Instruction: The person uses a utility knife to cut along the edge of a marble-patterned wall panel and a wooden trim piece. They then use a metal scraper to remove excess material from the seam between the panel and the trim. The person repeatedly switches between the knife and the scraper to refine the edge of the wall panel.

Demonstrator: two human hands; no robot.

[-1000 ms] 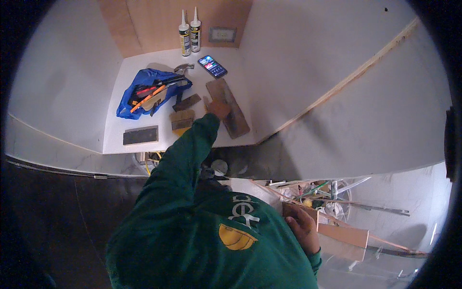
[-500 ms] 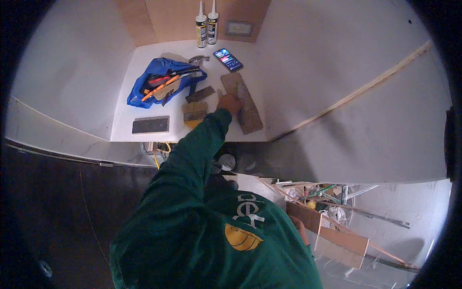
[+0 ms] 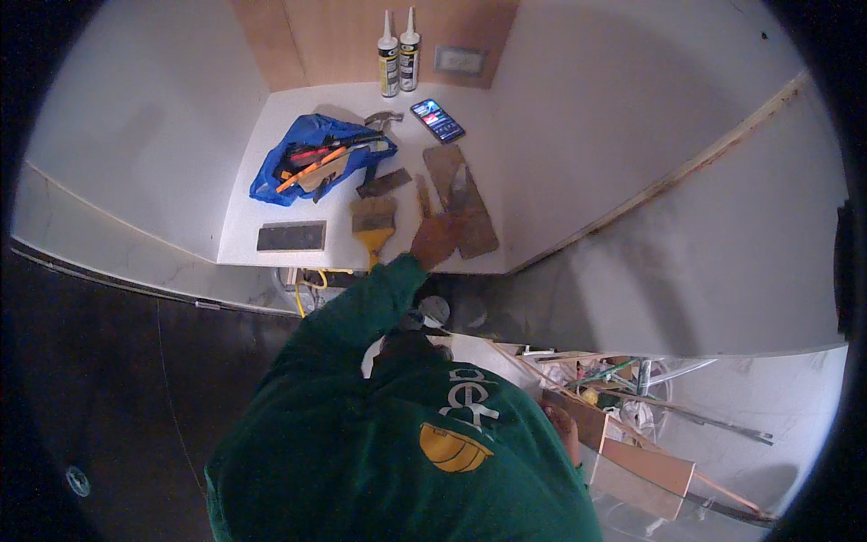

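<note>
My left hand [image 3: 437, 238] reaches over the white surface near its front edge, against the lower part of a long brown board [image 3: 462, 203]. Its fingers look curled, but the hand is dark and what they hold is hidden. A narrow brownish strip [image 3: 422, 195] runs up from the hand beside the board; whether the hand grips it is unclear. Just left lies a wide brush with a yellow handle [image 3: 373, 239], and above it a short dark block [image 3: 385, 183]. My right hand [image 3: 564, 430] shows only in part at my right side, fingers hidden.
On the white surface [image 3: 350, 256] lie a blue bag of tools [image 3: 267, 173], a hammer [image 3: 384, 117], a lit phone [image 3: 438, 120] and a dark rectangular block [image 3: 291, 237]. Two sealant cartridges [image 3: 388, 72] stand behind. Pale panels flank both sides; boards [image 3: 646, 470] and pipes lie lower right.
My left hand has drawn back toward me, lower along the brown board and nearer the front edge. The yellow-handled brush shows more fully. The whole view has shifted slightly.
</note>
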